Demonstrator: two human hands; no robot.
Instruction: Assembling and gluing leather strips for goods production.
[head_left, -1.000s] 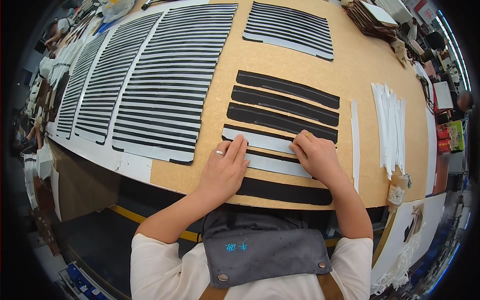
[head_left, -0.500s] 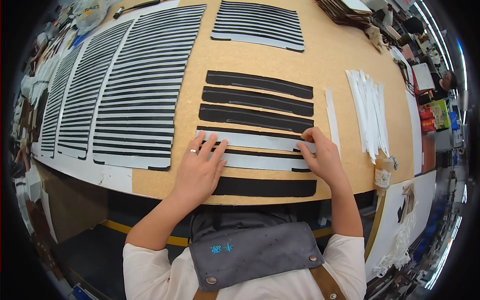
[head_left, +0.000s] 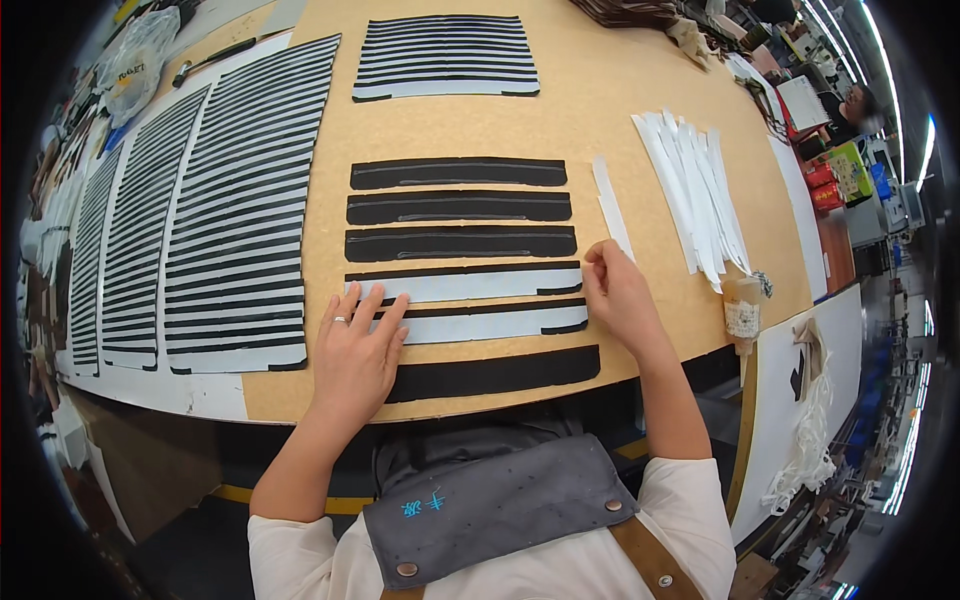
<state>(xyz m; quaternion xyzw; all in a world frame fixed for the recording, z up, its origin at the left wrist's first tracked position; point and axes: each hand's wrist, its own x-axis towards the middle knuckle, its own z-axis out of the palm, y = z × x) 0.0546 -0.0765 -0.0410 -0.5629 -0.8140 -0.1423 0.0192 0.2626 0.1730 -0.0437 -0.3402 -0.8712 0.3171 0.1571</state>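
Note:
My left hand (head_left: 355, 345) lies with fingers spread across the left part of two black pieces topped with white strips, the upper (head_left: 475, 283) and lower (head_left: 475, 323). My right hand (head_left: 615, 292) is curled with thumb and forefinger together just beyond their right ends; what is between them, if anything, I cannot make out. Above are three black pieces (head_left: 458, 241) with thin grey lines. A plain black piece (head_left: 500, 374) lies below my left hand. A single white strip (head_left: 611, 205) lies just above my right hand.
Striped sheets (head_left: 235, 205) line the table's (head_left: 600, 100) left, another (head_left: 445, 55) the back. Right are a white strip bundle (head_left: 690, 190) and a bottle (head_left: 740, 320). A plastic bag (head_left: 130, 75), hammer-like tool (head_left: 210, 60) and brown stack (head_left: 640, 15) sit farther back; a person (head_left: 850, 110) is right.
The view has shifted rightward. My right hand has moved from on the upper white-topped piece to just past its right end. My left hand's fingers have spread and stay on the pieces.

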